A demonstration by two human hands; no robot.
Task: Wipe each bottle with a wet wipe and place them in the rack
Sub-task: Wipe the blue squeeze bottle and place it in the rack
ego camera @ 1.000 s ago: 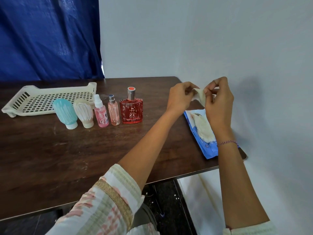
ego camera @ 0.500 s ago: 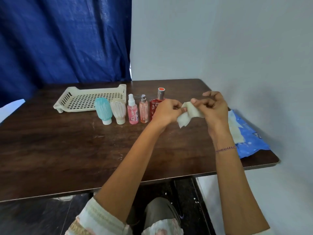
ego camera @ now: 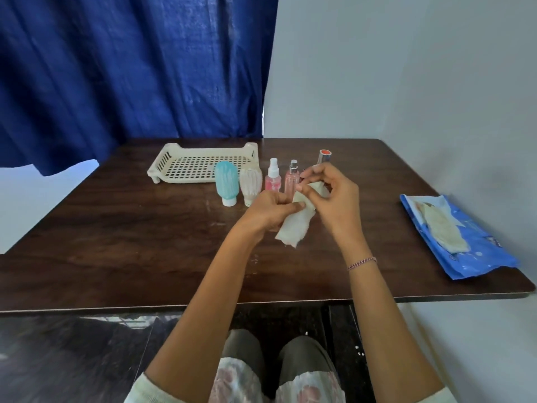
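Head view shows one wipe (ego camera: 295, 226) pinched above the table (ego camera: 130, 242): the left hand (ego camera: 268, 210) grips its middle, the right hand (ego camera: 334, 199) its upper end, and the rest hangs below them. Five bottles (ego camera: 226, 181) stand in a row just beyond the grip, the rack (ego camera: 191, 167) behind those, the pack (ego camera: 470, 251) well to its right.

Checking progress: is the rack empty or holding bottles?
Empty: only bare grid shows in the rack; the teal bottle and others stand on the table outside it.
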